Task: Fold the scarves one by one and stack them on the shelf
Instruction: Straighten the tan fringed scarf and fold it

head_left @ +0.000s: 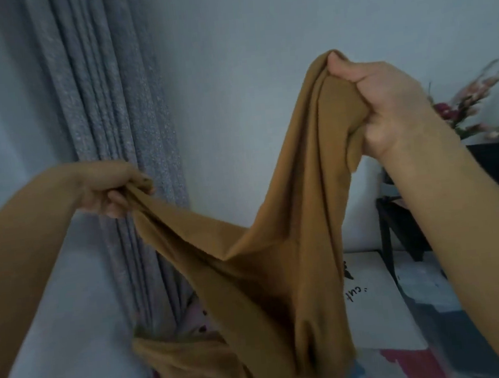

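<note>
The brown scarf [249, 265] sags between the fists; right hand [386, 105] grips higher; left hand [111, 190] grips lower, well apart.

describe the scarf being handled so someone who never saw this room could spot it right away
Start at the grey curtain hanging against the pale wall. Just in front of it, the left hand and the higher right hand hold one long cloth up in the air between them. That is the scarf: plain mustard-brown, sagging in a loop, unlike the patterned fabric below it.
</note>
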A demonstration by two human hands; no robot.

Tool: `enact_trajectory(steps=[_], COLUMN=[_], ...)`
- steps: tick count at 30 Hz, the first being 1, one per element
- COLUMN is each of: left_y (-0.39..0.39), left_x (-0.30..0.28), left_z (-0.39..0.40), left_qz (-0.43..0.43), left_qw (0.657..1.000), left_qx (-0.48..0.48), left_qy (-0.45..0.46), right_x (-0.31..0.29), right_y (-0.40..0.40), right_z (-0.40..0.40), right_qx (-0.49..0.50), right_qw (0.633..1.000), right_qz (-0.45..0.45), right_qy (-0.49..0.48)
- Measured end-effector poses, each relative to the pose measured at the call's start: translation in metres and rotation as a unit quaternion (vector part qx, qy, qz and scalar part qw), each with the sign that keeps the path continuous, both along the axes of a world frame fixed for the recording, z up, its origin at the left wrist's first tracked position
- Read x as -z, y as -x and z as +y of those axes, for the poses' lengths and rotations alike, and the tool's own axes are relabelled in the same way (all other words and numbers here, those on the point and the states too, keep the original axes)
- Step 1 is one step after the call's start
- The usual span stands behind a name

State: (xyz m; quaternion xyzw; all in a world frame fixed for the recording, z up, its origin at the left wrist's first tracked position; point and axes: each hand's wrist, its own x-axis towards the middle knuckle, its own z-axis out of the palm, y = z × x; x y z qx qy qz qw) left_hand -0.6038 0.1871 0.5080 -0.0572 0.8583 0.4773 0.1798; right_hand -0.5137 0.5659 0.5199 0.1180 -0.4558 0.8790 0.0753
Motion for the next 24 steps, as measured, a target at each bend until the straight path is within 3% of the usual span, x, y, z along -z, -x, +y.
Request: enact_trajectory(steps=[2,3,4,6,7,9,10,13,14,16,17,18,21,24], left_y=[-0.01,-0.01,-0.019,-0.027,-0.032,-0.047,-0.054,-0.064,-0.069,-0.072,-0.073,-0.077,-0.076,-0.082], left_x=[-0.004,-0.005,-0.008,-0.007,-0.005,-0.006,-0.008,-0.013,-0.01,0.007,0.017,0.025,0.037,0.033], left_z=[-0.017,-0.029,-0.035,-0.055,-0.064,-0.076,-0.08,-0.083,-0.084,-0.089,-0.093,-0.094,-0.092,-0.073], left_qz=[0.067,0.11,0.148,0.184,0.197,0.23,0.255,0.288,0.281,0.263,0.265,0.266,0.282,0.273], left_qw=[0.99,0.972,0.947,0.896,0.883,0.885,0.89,0.899,0.907,0.909,0.903,0.898,0.872,0.883], left_qx=[-0.091,-0.155,-0.201,-0.239,-0.231,-0.186,-0.171,-0.211,-0.217,-0.226,-0.242,-0.254,-0.292,-0.267], left_qy=[-0.086,-0.141,-0.205,-0.327,-0.359,-0.36,-0.338,-0.255,-0.226,-0.23,-0.237,-0.241,-0.274,-0.273], right_x=[0.0,0.003,0.008,0.025,0.032,0.035,0.031,0.029,0.035,0.074,0.09,0.101,0.098,0.09], right_y=[-0.01,-0.01,-0.008,-0.007,-0.009,-0.021,-0.03,-0.066,-0.075,-0.089,-0.092,-0.091,-0.089,-0.075], right_z=[-0.009,-0.009,-0.007,0.002,0.011,0.033,0.043,0.045,0.035,0.02,0.022,0.03,0.045,0.04], right_qx=[0.083,0.167,0.274,0.45,0.473,0.463,0.449,0.308,0.224,0.095,0.092,0.119,0.283,0.303], right_qw=[0.996,0.984,0.947,0.775,0.689,0.573,0.543,0.525,0.482,0.315,0.255,0.241,0.425,0.567], right_qz=[-0.022,-0.034,-0.045,-0.034,-0.013,0.012,0.014,0.037,0.057,0.056,0.029,0.003,-0.173,-0.25], right_qy=[0.002,-0.051,-0.16,-0.443,-0.549,-0.677,-0.71,-0.792,-0.845,-0.943,-0.962,-0.963,-0.842,-0.724])
